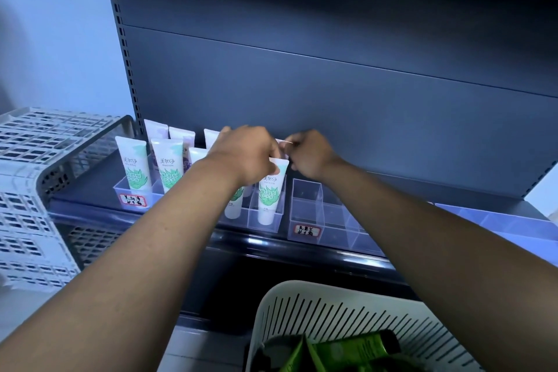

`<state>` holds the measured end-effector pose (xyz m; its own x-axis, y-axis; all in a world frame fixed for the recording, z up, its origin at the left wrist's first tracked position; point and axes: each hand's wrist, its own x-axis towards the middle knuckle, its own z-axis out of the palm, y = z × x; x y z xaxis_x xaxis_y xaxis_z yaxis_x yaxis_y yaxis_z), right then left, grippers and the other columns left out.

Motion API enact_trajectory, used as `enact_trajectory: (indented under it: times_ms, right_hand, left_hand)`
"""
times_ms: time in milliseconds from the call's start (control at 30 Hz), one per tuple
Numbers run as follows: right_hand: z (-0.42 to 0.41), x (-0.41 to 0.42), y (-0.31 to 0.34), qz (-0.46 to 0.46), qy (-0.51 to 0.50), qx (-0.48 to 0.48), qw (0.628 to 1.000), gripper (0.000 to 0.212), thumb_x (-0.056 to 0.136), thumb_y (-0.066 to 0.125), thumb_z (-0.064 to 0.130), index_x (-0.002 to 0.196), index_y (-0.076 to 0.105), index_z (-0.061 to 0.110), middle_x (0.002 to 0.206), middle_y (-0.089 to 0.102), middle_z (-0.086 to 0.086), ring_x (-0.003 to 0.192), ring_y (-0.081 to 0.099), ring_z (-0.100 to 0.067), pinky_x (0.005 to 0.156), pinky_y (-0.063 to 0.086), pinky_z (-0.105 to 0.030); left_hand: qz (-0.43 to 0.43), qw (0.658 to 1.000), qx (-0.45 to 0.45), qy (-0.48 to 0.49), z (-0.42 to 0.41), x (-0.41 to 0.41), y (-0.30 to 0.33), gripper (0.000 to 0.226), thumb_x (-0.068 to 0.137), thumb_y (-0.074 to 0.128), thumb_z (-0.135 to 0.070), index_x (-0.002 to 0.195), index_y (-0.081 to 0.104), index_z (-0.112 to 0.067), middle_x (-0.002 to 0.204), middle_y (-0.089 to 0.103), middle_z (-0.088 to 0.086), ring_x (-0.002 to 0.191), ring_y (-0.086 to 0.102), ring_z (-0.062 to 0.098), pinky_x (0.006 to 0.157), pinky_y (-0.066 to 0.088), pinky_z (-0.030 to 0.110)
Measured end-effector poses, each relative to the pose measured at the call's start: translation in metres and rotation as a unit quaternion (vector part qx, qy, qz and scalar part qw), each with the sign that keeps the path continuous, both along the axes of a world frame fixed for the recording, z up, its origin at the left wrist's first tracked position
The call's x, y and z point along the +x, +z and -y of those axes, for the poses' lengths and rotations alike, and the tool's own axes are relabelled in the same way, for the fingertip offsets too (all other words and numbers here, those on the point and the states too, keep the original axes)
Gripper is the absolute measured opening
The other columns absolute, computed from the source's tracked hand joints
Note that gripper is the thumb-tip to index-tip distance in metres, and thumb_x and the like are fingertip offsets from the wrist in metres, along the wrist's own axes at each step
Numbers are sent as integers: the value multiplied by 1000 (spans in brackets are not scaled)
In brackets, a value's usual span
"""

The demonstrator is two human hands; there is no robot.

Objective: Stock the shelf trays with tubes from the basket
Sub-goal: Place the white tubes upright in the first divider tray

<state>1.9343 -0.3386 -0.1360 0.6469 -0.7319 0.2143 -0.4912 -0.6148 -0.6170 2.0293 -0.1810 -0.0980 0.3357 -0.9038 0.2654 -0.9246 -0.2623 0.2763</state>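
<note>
The left hand [246, 154] is pinching the crimped top of an upright tube [270, 190] standing in the clear tray [265, 220]. At three o'clock, the right hand [308, 154] is curling around something unclear. Green tubes [356, 347] are waiting in the basket [332, 305] at six.

Both bare forearms stretch forward and converge at the middle of the view. The left hand [246, 152], back turned up, curls its fingers downward, fingertips hidden. The right hand [306, 154] sits just beside it, knuckles up, fingers bunched as if pinching; what they grip cannot be told.
</note>
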Motion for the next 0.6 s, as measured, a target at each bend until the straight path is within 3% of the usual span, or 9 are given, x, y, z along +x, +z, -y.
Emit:
enact_trajectory:
  times_ms: [133, 200, 267, 333, 433, 500, 600]
  right_hand:
    - [0, -7, 2, -5, 21, -36, 999, 23, 102, 59, 23, 93, 76, 11, 85, 71, -5, 78, 62, -26, 89, 58, -49]
    - [-2, -17, 7, -16, 28, -59, 998, 20, 101, 59, 23, 91, 73, 12, 81, 68, 0, 79, 62, -25, 89, 57, -45]
    - [-4, -32, 11, -37, 31, -95, 994, 16, 99, 60, 25, 91, 69, 14, 84, 69, 1, 86, 64, -28, 88, 54, -40]
    - [-6, -51, 14, -71, 28, -120, 990, 15, 98, 63, 26, 102, 72, 15, 98, 72, -1, 98, 66, -29, 92, 52, -38]
    - [-15, -88, 20, -103, 23, -121, 987, 27, 98, 66, 27, 121, 71, 14, 118, 72, -6, 108, 66, -27, 98, 51, -39]
    - [-28, -119, 22, -109, 33, -116, 987, 25, 99, 66, 24, 121, 71, 14, 116, 72, -6, 105, 66, -25, 96, 51, -37]
    - [-52, -166, 24, -116, 50, -134, 983, 19, 98, 66, 23, 115, 72, 20, 107, 74, 3, 95, 66, -15, 86, 49, -27]
  left_hand:
    - [-3, 1000, 0, -8, 0, -1, 2, 11, 83, 78, -34, 94, 78, -36, 73, 64, -18, 101, 64, 16, 97, 38, 35]
    - [-8, 1000, -3, -6, 0, -3, 4, 13, 82, 79, -33, 96, 78, -35, 87, 73, -16, 99, 66, 17, 97, 44, 34]
    - [-25, 1000, -7, -3, 2, -4, 5, 18, 81, 80, -33, 99, 78, -33, 104, 76, -13, 90, 66, 18, 94, 49, 32]
    - [-43, 999, 4, 0, 3, -5, 8, 21, 81, 81, -35, 101, 76, -32, 107, 75, -11, 76, 62, 18, 92, 53, 32]
    - [-8, 1000, 17, -9, 3, -13, 14, 25, 81, 79, -36, 104, 74, -31, 108, 74, -5, 87, 64, 22, 90, 55, 36]
    - [48, 999, 13, -19, 0, -24, 20, 20, 81, 76, -35, 100, 73, -27, 103, 72, -1, 97, 62, 27, 86, 55, 38]
    - [70, 996, 39, -33, -8, -48, 28, 17, 80, 74, -37, 81, 68, -22, 85, 67, 0, 89, 62, 30, 79, 56, 39]
